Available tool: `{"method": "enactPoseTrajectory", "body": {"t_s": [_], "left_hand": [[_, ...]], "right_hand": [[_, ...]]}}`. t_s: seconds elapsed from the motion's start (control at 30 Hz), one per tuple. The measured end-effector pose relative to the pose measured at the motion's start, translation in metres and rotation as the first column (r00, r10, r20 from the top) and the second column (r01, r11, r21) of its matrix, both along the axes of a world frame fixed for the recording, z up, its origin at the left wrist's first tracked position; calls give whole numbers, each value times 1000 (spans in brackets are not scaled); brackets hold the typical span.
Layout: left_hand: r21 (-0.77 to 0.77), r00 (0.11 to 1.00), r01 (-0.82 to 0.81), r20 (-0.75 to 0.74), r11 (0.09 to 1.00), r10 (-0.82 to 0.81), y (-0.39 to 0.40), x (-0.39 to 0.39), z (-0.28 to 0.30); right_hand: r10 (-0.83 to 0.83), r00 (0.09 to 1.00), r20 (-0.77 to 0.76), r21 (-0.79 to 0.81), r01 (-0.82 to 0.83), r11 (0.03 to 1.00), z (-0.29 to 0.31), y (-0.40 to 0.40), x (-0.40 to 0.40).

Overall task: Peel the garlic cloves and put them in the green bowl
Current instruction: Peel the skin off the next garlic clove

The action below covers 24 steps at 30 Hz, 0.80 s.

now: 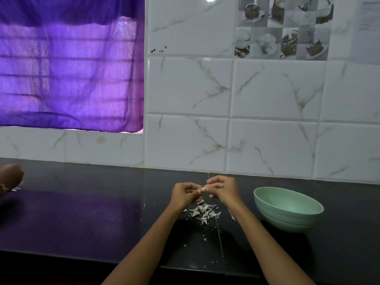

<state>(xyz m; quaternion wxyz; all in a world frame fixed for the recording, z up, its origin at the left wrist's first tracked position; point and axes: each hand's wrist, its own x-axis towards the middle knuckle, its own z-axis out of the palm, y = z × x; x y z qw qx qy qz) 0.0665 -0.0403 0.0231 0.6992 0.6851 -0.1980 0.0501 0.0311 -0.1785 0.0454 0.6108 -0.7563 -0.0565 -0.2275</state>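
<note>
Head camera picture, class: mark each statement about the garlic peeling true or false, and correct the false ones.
1. Both hands hold one garlic clove above the counter. True.
2. The green bowl stands to the left of the hands. False: it stands to their right.
3. A heap of garlic skins lies on the dark counter below the hands. True.
4. The right hand rests inside the bowl. False: it is apart from the bowl, meeting the left hand at the clove.
5. The window curtain is yellow. False: it is purple.

Purple curtain [70, 64] over window, marbled white wall tiles [273, 89], dark countertop [82, 212], brown object [9, 177] far left.
</note>
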Motion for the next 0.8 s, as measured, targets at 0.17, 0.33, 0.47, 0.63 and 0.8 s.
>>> {"method": "enactPoseTrajectory", "body": {"t_s": [0.17, 0.33, 0.47, 0.63, 0.8], "left_hand": [[10, 996, -79, 52, 997, 78, 2, 0, 0], [65, 987, -129, 100, 990, 122, 2, -1, 0], [113, 976, -163, 162, 980, 144, 1, -2, -1], [147, 966, -174, 216, 974, 141, 2, -4, -2], [158, 963, -170, 235, 973, 130, 1, -5, -1]], "right_hand": [[-24, 1000, -9, 11, 24, 1000, -1, -2, 2], [-3, 999, -44, 56, 5, 998, -1, -2, 4], [-49, 993, -105, 37, 53, 998, -4, -4, 6], [-2, 990, -138, 123, 19, 992, -3, -3, 6], [-17, 990, -142, 153, 39, 988, -2, -3, 6]]}}
